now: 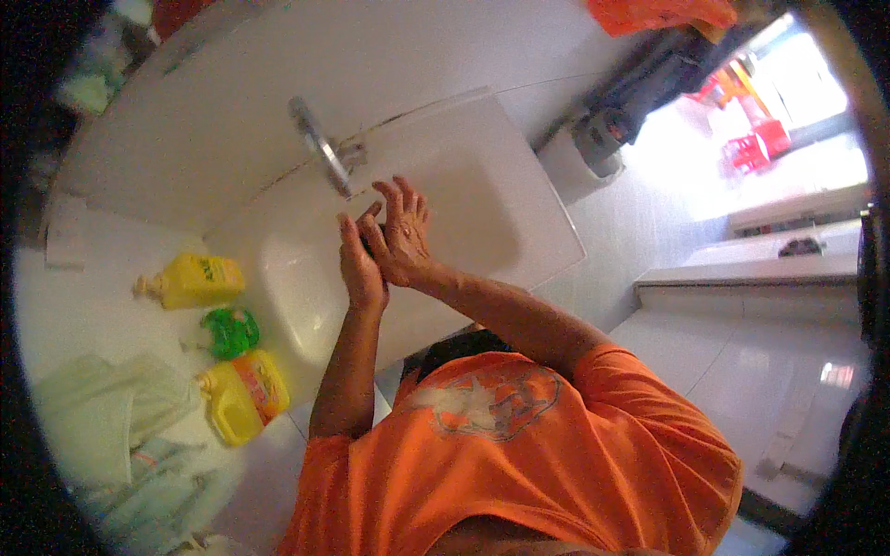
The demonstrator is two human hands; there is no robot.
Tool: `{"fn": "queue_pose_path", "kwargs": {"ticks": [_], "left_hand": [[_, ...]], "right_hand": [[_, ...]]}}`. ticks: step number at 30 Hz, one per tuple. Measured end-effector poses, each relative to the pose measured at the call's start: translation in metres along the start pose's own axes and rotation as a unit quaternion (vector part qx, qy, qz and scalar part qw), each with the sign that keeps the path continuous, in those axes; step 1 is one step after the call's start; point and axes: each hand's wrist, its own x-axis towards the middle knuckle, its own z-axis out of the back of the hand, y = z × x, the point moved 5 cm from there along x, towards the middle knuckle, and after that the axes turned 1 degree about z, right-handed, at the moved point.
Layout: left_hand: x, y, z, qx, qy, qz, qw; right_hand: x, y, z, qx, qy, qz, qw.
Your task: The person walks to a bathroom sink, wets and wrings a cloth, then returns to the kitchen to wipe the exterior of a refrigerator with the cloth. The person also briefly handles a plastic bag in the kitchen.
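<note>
Over a white washbasin [452,278], my left hand [360,267] and my right hand [405,247] meet, palms against each other. The fingers of my right hand are spread and its back faces up. My left hand is turned on edge, with its thumb side up and its palm hidden by the right. A small dark patch shows between the palms; whether it is shadow or an object I cannot tell. Just beyond my fingertips stands a chrome tap [325,153], its spout end above the basin. No stream of water can be made out.
Left of the basin stand a yellow pump bottle [205,279], a green bottle [231,332] and a yellow jug with a handle [250,397]. Pale green cloth [104,410] lies nearby. A white bin [573,163] is beyond the right edge, and red plastic items [758,146] are farther off.
</note>
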Motion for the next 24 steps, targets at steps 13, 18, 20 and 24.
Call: {"fn": "queue_pose_path", "kwargs": {"ticks": [13, 18, 20, 24], "left_hand": [[0.017, -0.021, 0.003, -0.101, 0.159, -0.001, 0.982], [0.012, -0.029, 0.001, 0.023, 0.230, -0.046, 0.972], [0.019, -0.019, 0.008, 0.022, 0.249, -0.040, 0.967], [0.049, 0.005, 0.043, 0.007, 0.199, 0.012, 0.980]], "right_hand": [[-0.043, -0.015, -0.041, 0.813, 0.335, -0.311, 0.362], [-0.043, 0.000, -0.022, 0.762, 0.348, -0.282, 0.468], [-0.047, -0.005, -0.025, 0.742, 0.361, -0.298, 0.479], [-0.036, -0.011, -0.028, 0.574, 0.390, -0.318, 0.646]]}}
